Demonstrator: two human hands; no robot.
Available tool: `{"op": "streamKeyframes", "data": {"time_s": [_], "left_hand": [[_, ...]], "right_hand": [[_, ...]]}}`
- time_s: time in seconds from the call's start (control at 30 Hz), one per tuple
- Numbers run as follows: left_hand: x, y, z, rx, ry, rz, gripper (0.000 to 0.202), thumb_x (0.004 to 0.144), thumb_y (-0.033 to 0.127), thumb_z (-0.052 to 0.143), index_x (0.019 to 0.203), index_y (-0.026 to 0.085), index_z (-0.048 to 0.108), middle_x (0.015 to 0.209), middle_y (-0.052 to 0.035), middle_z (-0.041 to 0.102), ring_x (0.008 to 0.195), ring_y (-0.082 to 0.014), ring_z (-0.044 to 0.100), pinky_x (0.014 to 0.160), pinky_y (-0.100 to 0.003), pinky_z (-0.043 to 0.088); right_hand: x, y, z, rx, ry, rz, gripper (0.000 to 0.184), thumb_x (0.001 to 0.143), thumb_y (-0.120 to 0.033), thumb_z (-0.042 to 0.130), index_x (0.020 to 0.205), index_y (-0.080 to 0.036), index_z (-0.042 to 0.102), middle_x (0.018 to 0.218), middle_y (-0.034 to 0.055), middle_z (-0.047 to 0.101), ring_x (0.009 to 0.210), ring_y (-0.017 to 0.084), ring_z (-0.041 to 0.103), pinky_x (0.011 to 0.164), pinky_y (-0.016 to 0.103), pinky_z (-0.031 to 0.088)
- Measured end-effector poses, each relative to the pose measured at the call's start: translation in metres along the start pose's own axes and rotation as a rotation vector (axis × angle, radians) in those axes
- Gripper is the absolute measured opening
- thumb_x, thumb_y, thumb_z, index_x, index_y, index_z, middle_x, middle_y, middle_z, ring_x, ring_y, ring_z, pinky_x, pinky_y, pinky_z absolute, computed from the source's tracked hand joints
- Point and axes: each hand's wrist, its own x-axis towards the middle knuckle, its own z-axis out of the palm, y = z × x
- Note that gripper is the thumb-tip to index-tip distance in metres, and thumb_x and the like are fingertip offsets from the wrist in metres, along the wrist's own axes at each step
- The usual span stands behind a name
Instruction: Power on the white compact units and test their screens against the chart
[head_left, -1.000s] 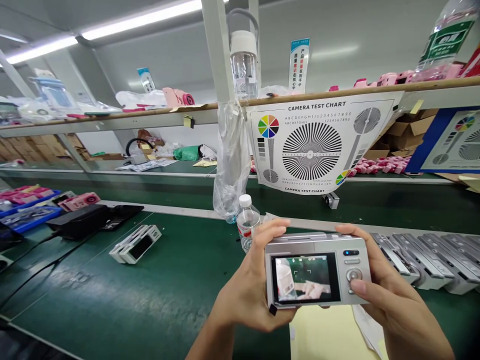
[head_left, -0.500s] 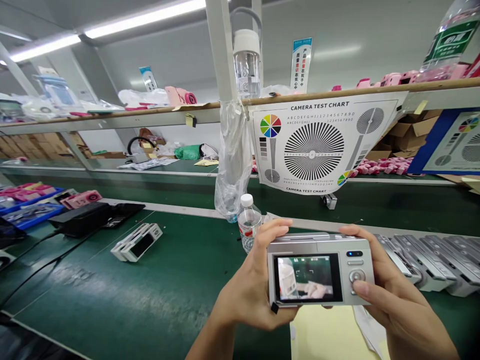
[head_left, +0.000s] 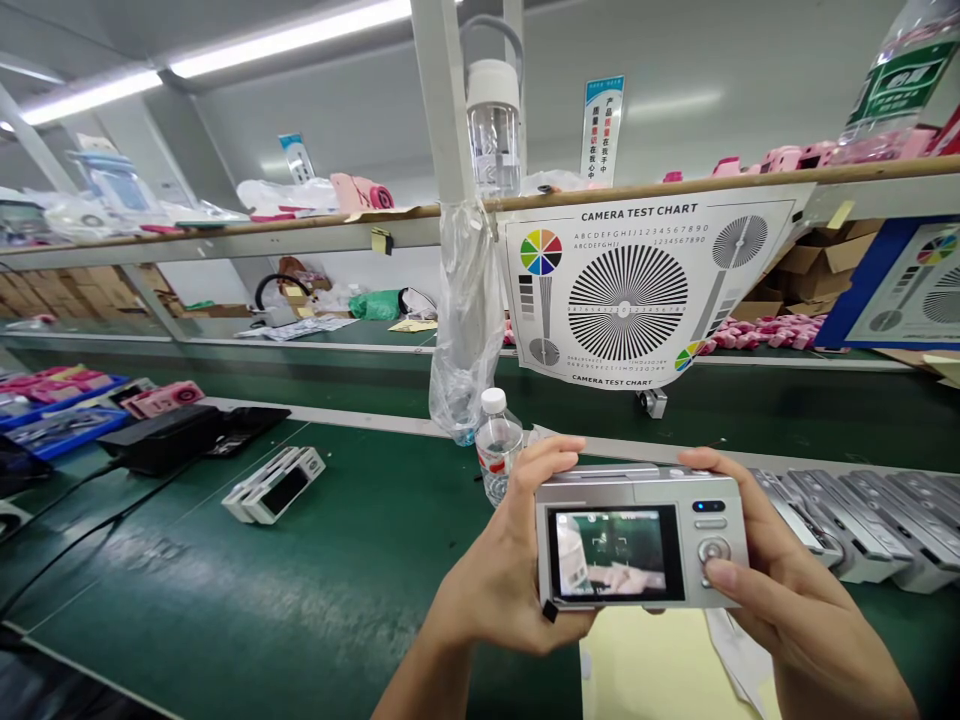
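Observation:
A silver digital camera (head_left: 645, 540) is held up between both hands, its back and lit screen facing me. The screen shows a live picture with white focus brackets. My left hand (head_left: 510, 560) is closed round the camera's left end, fingers over the top and underneath. My right hand (head_left: 780, 570) grips the right end, its thumb on the round control pad and a fingertip at the top edge. A blue light glows above the buttons. Behind the camera hangs a white camera test chart (head_left: 628, 300). Below it lies a yellow sheet (head_left: 652, 670).
Several silver cameras (head_left: 870, 520) stand in a row at right. White-and-silver cameras (head_left: 276, 485) lie on the green bench (head_left: 322, 610) at left, near a black case (head_left: 161, 438) with cables. A small water bottle (head_left: 498, 450) stands just beyond my left hand.
The picture on the camera's screen has shifted slightly. Beneath the test chart, a small silver object has moved a little to the left. Both hands keep nearly the same hold.

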Motion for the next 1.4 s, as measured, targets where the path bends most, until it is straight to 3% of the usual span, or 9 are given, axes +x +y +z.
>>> {"op": "streamKeyframes", "data": {"time_s": [0.27, 0.47, 0.77, 0.9, 1.0, 1.23, 1.4], "left_hand": [[0.001, -0.002, 0.0, -0.002, -0.003, 0.02, 0.084, 0.066, 0.028, 0.069, 0.138, 0.027, 0.026, 0.138, -0.0106, 0.038, 0.133, -0.0337, 0.035, 0.111, -0.054, 0.034], [0.002, -0.001, -0.001, -0.004, -0.014, 0.047, 0.085, 0.066, 0.025, 0.069, 0.139, 0.025, 0.025, 0.138, -0.0107, 0.036, 0.134, -0.0301, 0.033, 0.114, -0.048, 0.032], [0.003, 0.0, 0.0, 0.028, -0.035, 0.048, 0.085, 0.067, 0.022, 0.068, 0.139, 0.025, 0.023, 0.139, -0.0109, 0.034, 0.136, -0.0289, 0.032, 0.114, -0.046, 0.033], [0.004, -0.001, 0.001, 0.075, -0.037, 0.07, 0.082, 0.07, 0.022, 0.067, 0.139, 0.025, 0.022, 0.14, -0.0122, 0.033, 0.136, -0.0286, 0.031, 0.114, -0.048, 0.032], [0.004, -0.002, 0.002, 0.125, -0.039, 0.07, 0.082, 0.07, 0.019, 0.065, 0.139, 0.026, 0.021, 0.14, -0.0131, 0.031, 0.135, -0.0294, 0.031, 0.113, -0.051, 0.033], [0.005, -0.004, 0.005, 0.153, -0.03, 0.07, 0.083, 0.069, 0.02, 0.065, 0.138, 0.024, 0.02, 0.14, -0.0145, 0.03, 0.135, -0.0308, 0.031, 0.111, -0.053, 0.034], [0.005, -0.003, 0.005, 0.155, -0.032, 0.073, 0.084, 0.07, 0.023, 0.066, 0.14, 0.024, 0.019, 0.14, -0.015, 0.031, 0.134, -0.0324, 0.032, 0.11, -0.056, 0.034]], "right_hand": [[0.0, -0.001, 0.001, 0.002, 0.025, 0.017, 0.045, 0.088, -0.033, 0.062, 0.13, -0.041, 0.051, 0.117, 0.0024, 0.063, 0.093, 0.021, 0.068, 0.075, 0.028, 0.06], [-0.001, 0.0, -0.002, 0.021, -0.01, 0.028, 0.048, 0.087, -0.035, 0.064, 0.133, -0.042, 0.05, 0.12, 0.0014, 0.063, 0.095, 0.019, 0.067, 0.077, 0.024, 0.058], [-0.001, 0.0, -0.004, -0.013, 0.02, 0.022, 0.049, 0.085, -0.037, 0.066, 0.132, -0.042, 0.05, 0.123, 0.0023, 0.062, 0.096, 0.022, 0.067, 0.077, 0.028, 0.058], [0.002, -0.003, 0.001, 0.06, 0.02, 0.019, 0.047, 0.081, -0.042, 0.07, 0.126, -0.041, 0.055, 0.102, 0.0018, 0.065, 0.083, 0.021, 0.067, 0.07, 0.028, 0.058], [0.005, -0.005, 0.009, 0.111, 0.14, 0.001, 0.036, 0.08, -0.042, 0.072, 0.114, -0.039, 0.061, 0.088, -0.0013, 0.062, 0.075, 0.016, 0.063, 0.067, 0.022, 0.054], [0.01, -0.008, 0.013, 0.218, 0.148, 0.043, 0.033, 0.08, -0.034, 0.072, 0.112, -0.035, 0.061, 0.089, -0.0008, 0.062, 0.071, 0.014, 0.062, 0.059, 0.017, 0.052], [0.012, -0.007, 0.009, 0.199, 0.13, 0.054, 0.035, 0.083, -0.032, 0.068, 0.116, -0.037, 0.059, 0.09, -0.0019, 0.064, 0.076, 0.014, 0.063, 0.065, 0.016, 0.052]]}}
